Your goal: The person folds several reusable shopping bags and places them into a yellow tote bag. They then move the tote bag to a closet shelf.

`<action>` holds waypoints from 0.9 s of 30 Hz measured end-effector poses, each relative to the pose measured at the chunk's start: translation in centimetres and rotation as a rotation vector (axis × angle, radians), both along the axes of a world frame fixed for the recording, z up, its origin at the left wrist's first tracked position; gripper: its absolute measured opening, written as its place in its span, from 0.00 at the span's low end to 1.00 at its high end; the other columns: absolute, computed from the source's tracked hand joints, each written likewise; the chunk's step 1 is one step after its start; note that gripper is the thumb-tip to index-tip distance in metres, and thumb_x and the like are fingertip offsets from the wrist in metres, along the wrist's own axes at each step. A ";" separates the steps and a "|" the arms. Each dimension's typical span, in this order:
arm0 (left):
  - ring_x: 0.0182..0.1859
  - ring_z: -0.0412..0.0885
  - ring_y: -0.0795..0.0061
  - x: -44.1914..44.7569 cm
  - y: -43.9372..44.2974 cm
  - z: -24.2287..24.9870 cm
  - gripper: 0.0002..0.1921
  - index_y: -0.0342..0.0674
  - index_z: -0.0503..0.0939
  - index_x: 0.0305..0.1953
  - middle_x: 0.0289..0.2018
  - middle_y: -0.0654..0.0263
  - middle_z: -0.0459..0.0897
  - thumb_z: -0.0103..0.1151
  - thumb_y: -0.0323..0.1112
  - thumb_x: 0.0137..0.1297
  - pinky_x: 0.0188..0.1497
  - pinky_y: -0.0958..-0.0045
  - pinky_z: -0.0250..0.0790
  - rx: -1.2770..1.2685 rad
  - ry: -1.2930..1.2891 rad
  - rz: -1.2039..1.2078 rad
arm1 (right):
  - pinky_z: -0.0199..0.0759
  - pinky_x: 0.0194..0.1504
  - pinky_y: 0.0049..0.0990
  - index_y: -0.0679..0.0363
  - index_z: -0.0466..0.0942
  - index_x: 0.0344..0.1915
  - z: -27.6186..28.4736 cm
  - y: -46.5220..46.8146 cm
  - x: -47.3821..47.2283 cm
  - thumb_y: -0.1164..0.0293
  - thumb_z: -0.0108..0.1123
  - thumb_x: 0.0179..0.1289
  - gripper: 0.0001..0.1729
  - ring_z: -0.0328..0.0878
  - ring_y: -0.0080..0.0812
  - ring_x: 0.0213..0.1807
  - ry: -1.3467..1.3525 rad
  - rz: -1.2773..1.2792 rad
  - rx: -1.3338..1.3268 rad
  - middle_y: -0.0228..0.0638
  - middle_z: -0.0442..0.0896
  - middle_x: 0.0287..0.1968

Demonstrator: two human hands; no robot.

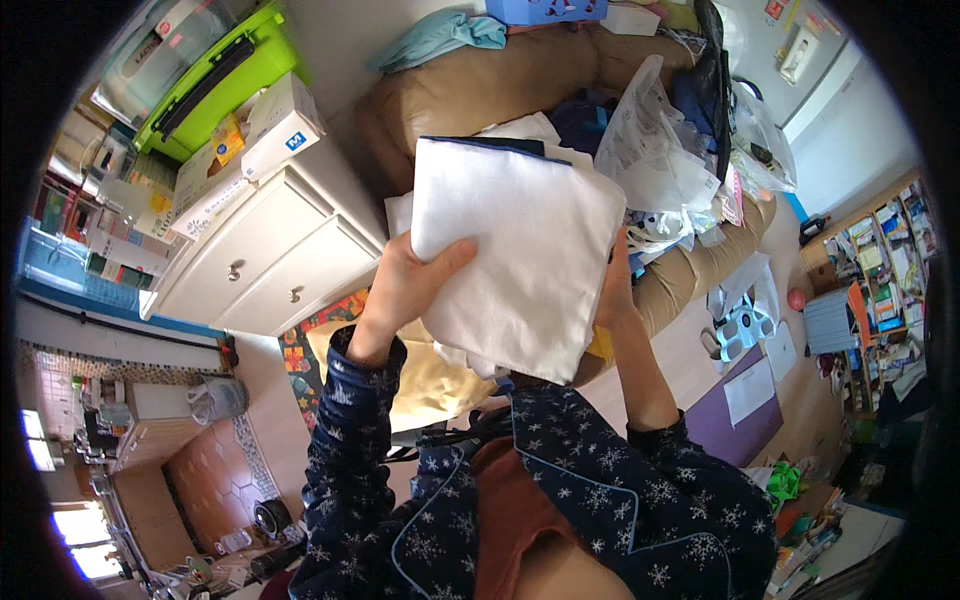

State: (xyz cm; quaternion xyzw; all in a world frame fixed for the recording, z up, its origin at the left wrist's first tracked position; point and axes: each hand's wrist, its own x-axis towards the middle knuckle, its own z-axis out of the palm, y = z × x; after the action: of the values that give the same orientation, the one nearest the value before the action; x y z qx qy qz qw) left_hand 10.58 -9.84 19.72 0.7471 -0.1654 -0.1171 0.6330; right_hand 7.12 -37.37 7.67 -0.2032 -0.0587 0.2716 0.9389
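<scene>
Both my hands hold a folded white cloth [517, 247] up in front of me. My left hand [409, 281] grips its left edge, thumb laid over the front face. At the right edge, my right hand [616, 289] is partly hidden behind the cloth. A dark navy fabric edge [510, 145] shows along the top, behind the white layer. More white fabric [525, 129] lies behind it on a brown sofa [480, 82]. Below the cloth, pale yellow fabric [431, 382] hangs or lies, partly covered by my left arm.
A white drawer cabinet [277, 262] with a cardboard box [281, 124] on top stands at left, near a lime-green bin [232, 75]. Plastic bags [652, 150] crowd the sofa's right side. On the right floor are a purple mat [739, 420] and a light-blue object [742, 328].
</scene>
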 end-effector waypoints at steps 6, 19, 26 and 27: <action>0.37 0.80 0.80 1.2 0.0 -3.3 0.16 0.30 0.80 0.46 0.35 0.64 0.85 0.61 0.38 0.67 0.39 0.76 0.74 0.025 -0.037 0.093 | 0.57 0.67 0.41 0.61 0.55 0.70 1.8 2.0 0.8 0.42 0.48 0.68 0.43 0.60 0.36 0.70 -0.022 -0.374 -0.833 0.39 0.67 0.66; 0.60 0.73 0.70 0.9 1.8 -5.4 0.33 0.37 0.65 0.65 0.60 0.60 0.73 0.48 0.57 0.70 0.62 0.68 0.65 -0.721 0.410 -0.067 | 0.79 0.48 0.32 0.66 0.74 0.54 8.2 4.6 2.0 0.76 0.64 0.57 0.23 0.82 0.34 0.46 -0.105 -0.304 -0.632 0.38 0.82 0.47; 0.43 0.82 0.67 -3.0 -2.0 -6.1 0.41 0.33 0.56 0.68 0.46 0.53 0.80 0.68 0.32 0.56 0.65 0.63 0.63 -0.560 0.437 -0.434 | 0.84 0.45 0.36 0.74 0.71 0.51 7.8 3.2 7.9 0.73 0.56 0.65 0.18 0.84 0.39 0.43 0.108 -0.255 -0.154 0.49 0.80 0.48; 0.41 0.83 0.67 -3.3 -2.0 -5.7 0.39 0.32 0.59 0.66 0.45 0.54 0.80 0.68 0.31 0.55 0.65 0.60 0.63 -0.513 0.468 -0.469 | 0.84 0.45 0.37 0.73 0.71 0.51 7.5 3.3 8.3 0.73 0.56 0.66 0.17 0.84 0.40 0.43 0.167 -0.242 -0.097 0.50 0.80 0.48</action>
State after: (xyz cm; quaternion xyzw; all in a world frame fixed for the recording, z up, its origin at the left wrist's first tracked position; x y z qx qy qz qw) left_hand 7.25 -11.80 14.04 0.4607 -0.2065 -0.3797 0.7752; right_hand 15.46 -34.03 15.16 -0.2306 0.0577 0.1750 0.9555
